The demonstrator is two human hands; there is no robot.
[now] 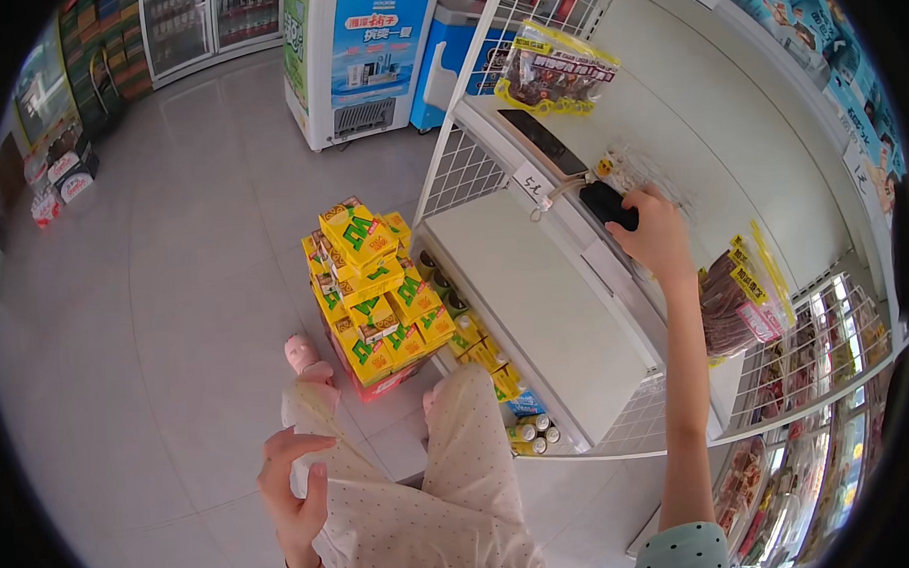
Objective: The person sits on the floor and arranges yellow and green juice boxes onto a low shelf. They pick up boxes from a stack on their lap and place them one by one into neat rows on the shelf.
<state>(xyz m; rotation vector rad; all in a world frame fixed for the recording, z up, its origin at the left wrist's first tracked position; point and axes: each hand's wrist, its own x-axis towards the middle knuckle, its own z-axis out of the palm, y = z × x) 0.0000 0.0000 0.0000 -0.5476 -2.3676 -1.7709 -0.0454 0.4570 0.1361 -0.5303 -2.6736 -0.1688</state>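
Observation:
My right hand (658, 232) reaches onto the upper white shelf (759, 113). Its thumb and fingers close round the end of a small black pouch-like object (602, 203), whose exact kind I cannot make out. A light cord with a small ring (567, 186) lies by its other end. Along the shelf's front edge rests a dark phone-like slab (543, 141). Behind the black object is a crumpled clear plastic bag (651, 172). My left hand (297, 490) hangs over my left thigh, thumb and fingers apart, holding nothing.
Yellow drink cartons (370, 287) are stacked on the floor before my knees. Snack bags stand on the shelf, one yellow-edged (557, 70), one with brown strips (740, 299). A lower shelf (535, 281) juts out beneath. Farther off stands a chest freezer (362, 67).

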